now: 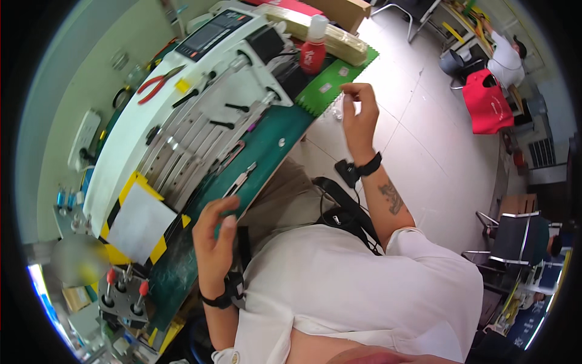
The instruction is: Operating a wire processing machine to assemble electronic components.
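Note:
My left hand [213, 239] hovers at the front edge of the green bench [267, 155], thumb and half-bent fingers apart, nothing visible between them. Just beyond its fingertips lies a slim cutter-like tool [242, 178]. My right hand [361, 118] is raised past the bench's right end, beside a bright green mat [330, 85]. Its fingers are bent, with a gap to the thumb. A small clear scrap [337, 111] shows near that thumb; whether the hand touches it I cannot tell. A white bench machine [121, 158] with metal rails [194, 145] stands in front of me.
Red-handled pliers [160, 85] rest on the machine. A red bottle [313, 54] with a white cap stands beside a long wrapped bar [339, 42]. Red-knobbed levers [142, 290] rise at the lower left. Another person [506, 60] sits far right, near a red bag [485, 103].

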{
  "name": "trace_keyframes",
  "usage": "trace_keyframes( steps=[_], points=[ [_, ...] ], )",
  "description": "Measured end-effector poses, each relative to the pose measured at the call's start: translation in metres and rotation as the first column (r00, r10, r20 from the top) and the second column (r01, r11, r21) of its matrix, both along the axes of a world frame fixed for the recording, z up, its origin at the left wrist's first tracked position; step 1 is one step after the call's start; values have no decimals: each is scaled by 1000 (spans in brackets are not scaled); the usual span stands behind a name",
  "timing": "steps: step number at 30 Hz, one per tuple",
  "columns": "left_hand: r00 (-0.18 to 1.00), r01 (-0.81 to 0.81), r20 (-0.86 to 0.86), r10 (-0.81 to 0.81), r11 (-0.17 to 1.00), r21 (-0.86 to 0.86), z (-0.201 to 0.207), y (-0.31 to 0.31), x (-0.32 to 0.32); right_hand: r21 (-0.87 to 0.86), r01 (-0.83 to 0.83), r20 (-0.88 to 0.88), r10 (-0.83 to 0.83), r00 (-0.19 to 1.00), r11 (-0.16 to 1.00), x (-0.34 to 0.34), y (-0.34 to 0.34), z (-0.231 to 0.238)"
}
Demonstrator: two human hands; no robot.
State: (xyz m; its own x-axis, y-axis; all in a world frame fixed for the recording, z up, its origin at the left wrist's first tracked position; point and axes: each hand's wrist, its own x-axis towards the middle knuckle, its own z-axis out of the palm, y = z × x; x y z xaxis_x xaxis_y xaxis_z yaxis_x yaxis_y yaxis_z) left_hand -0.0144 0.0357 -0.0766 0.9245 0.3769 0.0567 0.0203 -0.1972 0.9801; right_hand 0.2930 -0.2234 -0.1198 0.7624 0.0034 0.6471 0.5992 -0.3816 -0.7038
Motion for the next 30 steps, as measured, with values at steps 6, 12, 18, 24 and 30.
trace_keyframes(
  steps=[6, 12, 18, 24, 30],
  points=[
    [943, 226, 84, -322, 806, 547, -23, -44, 127, -223, 179, -31, -191, 981, 958, 84, -72, -70],
    [945, 236, -53, -324, 558, 795, -33, -71, 191, -265, 198, 37, -195, 980, 944, 102, -61, -73],
    [953, 249, -140, -270, 429, 868, -34, -78, 199, -330, 257, 140, -222, 965, 908, 108, -60, -74],
    [956, 234, -142, -258, 374, 897, -34, -79, 195, -272, 298, 164, -261, 951, 915, 108, -51, -73],
    [955, 239, -157, -252, 341, 909, -34, -80, 195, -210, 300, 63, -294, 954, 930, 111, -45, -80]
  ],
)
